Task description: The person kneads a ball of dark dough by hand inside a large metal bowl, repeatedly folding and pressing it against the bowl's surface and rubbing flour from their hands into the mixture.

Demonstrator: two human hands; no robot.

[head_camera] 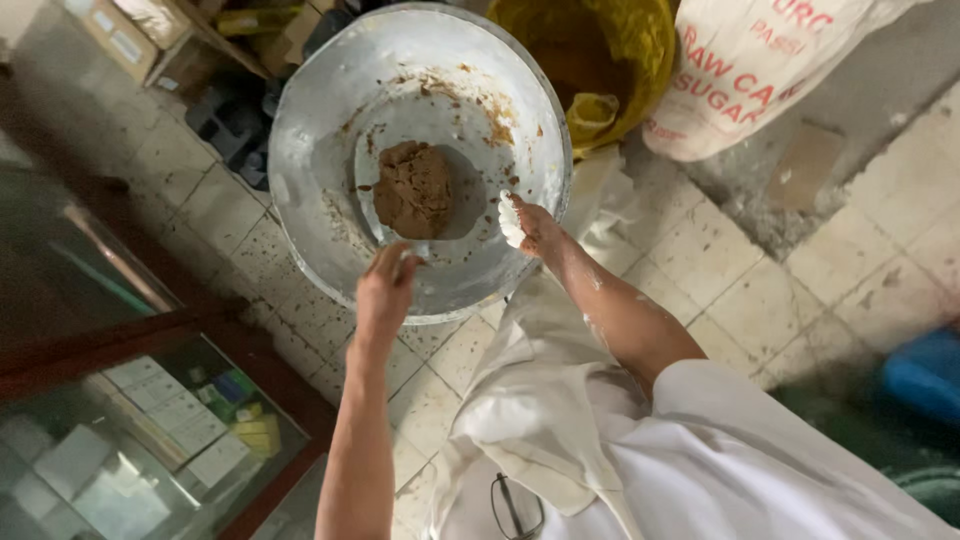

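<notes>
Brown dough lump (pixel 414 188) sits in big round metal bowl (pixel 300 150), just beyond both hands. Left hand (pixel 385 290) grips near rim; right hand (pixel 530 225) loose, flour-caked, holding nothing. Steady bowl, fold dough inward.

White garment, bare forearms, flour-dusted right hand (pixel 532 226)

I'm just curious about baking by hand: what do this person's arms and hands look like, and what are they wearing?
Both forearms are bare, no gloves or jewellery visible. The right hand has white floury paste on its fingers, with streaks up the forearm. The left hand carries brownish smears. A white garment with short sleeves covers the body.
</notes>
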